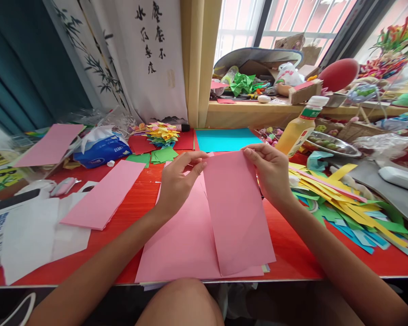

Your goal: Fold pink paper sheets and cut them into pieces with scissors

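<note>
A narrow piece of pink paper (240, 217) hangs between my hands over a larger stack of pink paper (180, 253). My left hand (183, 179) pinches its upper left corner between thumb and fingers. At the upper right corner, my right hand (270, 170) pinches the same paper. The lower part of the held paper slants toward the table's front edge and covers some of the stack. A few paper edges of other colours poke out beneath the stack's lower right corner.
On the red table (122, 199), a pile of folded pink paper (105, 194) lies left, near a blue tissue pack (104, 149). Coloured paper strips (353, 208) and a juice bottle (299, 129) stand right. Blue paper (226, 139) lies behind.
</note>
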The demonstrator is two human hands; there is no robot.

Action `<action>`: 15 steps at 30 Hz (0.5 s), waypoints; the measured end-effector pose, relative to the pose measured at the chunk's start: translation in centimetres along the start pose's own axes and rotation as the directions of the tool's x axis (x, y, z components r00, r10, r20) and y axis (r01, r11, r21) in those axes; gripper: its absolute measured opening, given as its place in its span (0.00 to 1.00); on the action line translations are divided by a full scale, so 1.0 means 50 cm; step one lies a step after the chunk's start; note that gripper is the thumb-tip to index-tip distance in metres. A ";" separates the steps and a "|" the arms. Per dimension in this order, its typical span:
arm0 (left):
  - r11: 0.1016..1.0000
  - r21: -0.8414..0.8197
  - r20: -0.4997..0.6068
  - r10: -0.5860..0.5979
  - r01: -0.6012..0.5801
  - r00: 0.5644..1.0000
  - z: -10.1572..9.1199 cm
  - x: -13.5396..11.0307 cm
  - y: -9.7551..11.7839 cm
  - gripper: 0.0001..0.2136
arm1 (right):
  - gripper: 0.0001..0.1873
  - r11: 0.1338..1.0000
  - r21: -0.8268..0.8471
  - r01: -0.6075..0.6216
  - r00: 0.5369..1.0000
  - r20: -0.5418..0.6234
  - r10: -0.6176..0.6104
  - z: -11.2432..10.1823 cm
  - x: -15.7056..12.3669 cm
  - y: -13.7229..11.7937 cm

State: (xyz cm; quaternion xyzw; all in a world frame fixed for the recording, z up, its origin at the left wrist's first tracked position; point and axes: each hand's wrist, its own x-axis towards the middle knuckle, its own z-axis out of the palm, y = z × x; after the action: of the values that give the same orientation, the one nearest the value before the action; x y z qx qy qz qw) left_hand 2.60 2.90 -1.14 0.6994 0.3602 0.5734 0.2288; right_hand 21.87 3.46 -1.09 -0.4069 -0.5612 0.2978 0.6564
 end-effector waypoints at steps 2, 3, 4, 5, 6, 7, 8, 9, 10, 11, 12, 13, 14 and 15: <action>1.000 0.010 -0.001 -0.003 0.003 1.000 0.000 0.000 0.000 0.06 | 0.06 1.000 0.017 -0.014 1.000 -0.003 0.015 0.002 -0.002 -0.002; 1.000 0.016 -0.001 -0.006 0.006 1.000 0.001 0.000 0.000 0.06 | 0.06 1.000 0.014 -0.018 1.000 -0.005 0.018 0.002 -0.003 -0.004; 1.000 0.020 -0.001 -0.008 0.008 1.000 0.002 -0.001 0.001 0.06 | 0.07 1.000 0.002 -0.020 1.000 -0.008 0.020 0.002 -0.004 -0.005; 1.000 0.021 0.001 -0.009 0.009 1.000 0.002 -0.001 0.001 0.05 | 0.07 1.000 -0.016 -0.021 1.000 -0.012 0.021 0.002 -0.004 -0.006; 1.000 0.022 0.004 -0.011 0.011 1.000 0.002 -0.001 0.001 0.05 | 0.08 0.999 -0.035 -0.021 1.000 -0.017 0.020 0.001 -0.005 -0.007; 1.000 0.022 0.007 -0.012 0.012 1.000 0.003 -0.001 0.002 0.05 | 0.08 0.998 -0.054 -0.019 1.000 -0.023 0.018 0.001 -0.005 -0.008; 1.000 0.023 0.011 -0.014 0.014 1.000 0.003 -0.001 0.003 0.05 | 0.09 0.998 -0.067 -0.017 1.000 -0.027 0.015 0.000 -0.005 -0.009; 1.000 0.024 0.012 -0.015 0.015 1.000 0.002 -0.001 0.003 0.05 | 0.09 0.997 -0.073 -0.013 1.000 -0.029 0.011 0.000 -0.005 -0.009; 1.000 0.025 0.012 -0.017 0.016 1.000 0.002 -0.001 0.004 0.05 | 0.09 0.997 -0.074 -0.010 1.000 -0.030 0.008 0.000 -0.005 -0.009; 1.000 0.025 0.012 -0.018 0.017 1.000 0.002 -0.001 0.004 0.05 | 0.09 0.997 -0.073 -0.008 1.000 -0.030 0.005 0.000 -0.005 -0.010; 1.000 0.025 0.013 -0.018 0.018 1.000 0.002 -0.002 0.005 0.05 | 0.09 0.997 -0.072 -0.009 1.000 -0.029 0.007 0.000 -0.005 -0.010; 1.000 0.025 0.013 -0.017 0.017 1.000 0.001 -0.002 0.005 0.05 | 0.09 0.997 -0.070 -0.013 1.000 -0.029 0.011 0.000 -0.005 -0.010; 1.000 0.026 0.014 -0.016 0.016 1.000 0.002 -0.002 0.005 0.05 | 0.09 0.997 -0.070 -0.019 0.999 -0.030 0.017 0.001 -0.006 -0.011; 1.000 0.027 0.013 -0.014 0.014 1.000 0.002 -0.002 0.006 0.05 | 0.09 0.997 -0.070 -0.023 0.999 -0.032 0.021 0.001 -0.006 -0.011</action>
State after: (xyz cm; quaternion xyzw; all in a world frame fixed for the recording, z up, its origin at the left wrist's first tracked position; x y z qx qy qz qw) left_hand 2.74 2.66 -1.00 0.7038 0.3712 0.5621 0.2257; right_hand 21.73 2.96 -0.75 -0.4406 -0.5566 0.2785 0.6469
